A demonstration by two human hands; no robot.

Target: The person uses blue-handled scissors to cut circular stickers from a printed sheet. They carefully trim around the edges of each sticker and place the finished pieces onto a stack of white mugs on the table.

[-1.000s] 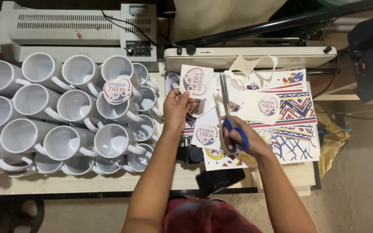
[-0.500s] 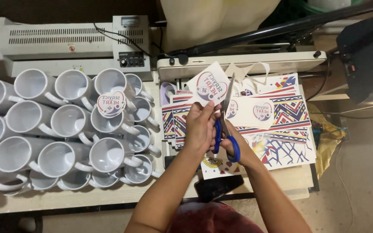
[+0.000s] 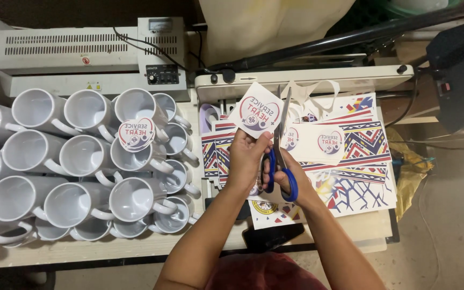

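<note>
1. Over the middle of the table, the paper cutout [image 3: 257,112] with a round red and purple emblem is held up, tilted, just left of the scissor blades.
2. The left hand [image 3: 247,156] pinches the cutout's near edge between its fingertips.
3. The right hand [image 3: 291,174] is closed through the blue handles of the scissors [image 3: 279,150]; the blades point away, and they look nearly closed, though I can't be sure.
4. Beneath both hands lie patterned printed sheets [image 3: 358,145].
5. To the left, white mugs [image 3: 76,161] lie crowded on their sides; a round sticker [image 3: 135,134] rests on one.
6. At the far left stands a grey laminator [image 3: 81,53].
</note>
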